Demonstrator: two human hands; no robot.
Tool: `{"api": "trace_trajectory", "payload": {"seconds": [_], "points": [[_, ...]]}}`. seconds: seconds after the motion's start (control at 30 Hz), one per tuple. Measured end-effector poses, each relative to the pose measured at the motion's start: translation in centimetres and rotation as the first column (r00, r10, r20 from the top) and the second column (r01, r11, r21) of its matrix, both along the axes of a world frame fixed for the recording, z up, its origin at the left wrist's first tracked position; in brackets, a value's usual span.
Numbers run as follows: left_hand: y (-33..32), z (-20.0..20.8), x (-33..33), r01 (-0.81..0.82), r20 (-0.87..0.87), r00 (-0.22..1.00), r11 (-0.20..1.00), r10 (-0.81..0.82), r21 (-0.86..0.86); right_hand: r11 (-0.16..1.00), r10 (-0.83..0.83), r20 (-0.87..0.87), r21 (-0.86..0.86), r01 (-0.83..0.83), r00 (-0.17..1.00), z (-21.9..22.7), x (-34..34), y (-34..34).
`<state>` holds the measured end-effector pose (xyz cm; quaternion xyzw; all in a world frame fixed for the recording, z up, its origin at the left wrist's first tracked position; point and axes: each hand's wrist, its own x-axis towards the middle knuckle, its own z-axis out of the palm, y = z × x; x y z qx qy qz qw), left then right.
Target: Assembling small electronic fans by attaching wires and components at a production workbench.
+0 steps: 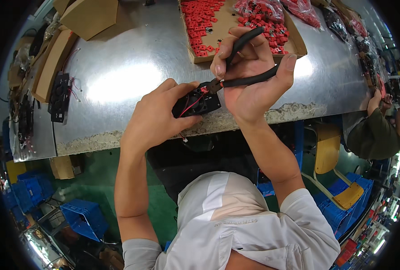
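My left hand (152, 114) grips a black plastic panel with a small fan (212, 103) by its left end, thumb and fingers on opposite edges. Thin red and black wires cross the panel, and a small connector dangles below my thumb. My right hand (254, 96) holds pliers with black handles (253, 79), which are spread apart. The dark jaws (214, 86) touch the panel's upper edge beside a small red part (204, 90). Whether they bite on that part is too small to tell.
Beyond my right hand stands a cardboard tray (202, 59) with several red plastic pieces. Another black panel (59, 96) lies by a long cardboard box (51, 67) at the left. A person's hand (375, 102) rests at the far right. A yellow chair (328, 144) stands below the metal table (119, 40).
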<state>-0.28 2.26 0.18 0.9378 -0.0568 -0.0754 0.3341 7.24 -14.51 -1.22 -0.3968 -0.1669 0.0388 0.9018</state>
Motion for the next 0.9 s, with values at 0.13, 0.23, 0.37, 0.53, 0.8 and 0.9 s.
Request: {"api": "trace_trajectory", "payload": {"seconds": [0.13, 0.23, 0.37, 0.53, 0.8, 0.9], "points": [[0.0, -0.1, -0.1, -0.002, -0.001, 1.000, 1.000, 0.002, -0.012, 1.000, -0.011, 0.005, -0.006, 0.011, 1.000, 0.0, 0.0, 0.0], [0.1, -0.3, 0.0, 0.005, 0.004, 1.000, 1.000, -0.005, -0.024, 0.999, -0.021, 0.014, -0.024, 0.021, 1.000, 0.0, 0.0, 0.1], [0.0, 0.1, 0.0, 0.000, -0.004, 1.000, 1.000, 0.000, -0.003, 0.998, -0.021, 0.003, 0.061, 0.021, 1.000, 0.7, -0.1, 0.2], [0.0, 0.1, 0.0, 0.000, -0.005, 1.000, 1.000, 0.000, 0.001, 0.999, 0.000, 0.021, 0.035, -0.001, 1.000, 0.5, 0.1, 0.1], [0.1, -0.2, -0.1, 0.007, 0.017, 1.000, 1.000, -0.007, -0.002, 1.000, -0.001, -0.008, 0.012, 0.001, 1.000, 0.1, 0.0, 0.2], [0.0, -0.1, -0.1, 0.007, 0.020, 1.000, 1.000, -0.006, -0.012, 0.999, -0.036, 0.001, -0.032, 0.036, 0.999, 0.1, 0.0, 0.4]]}}
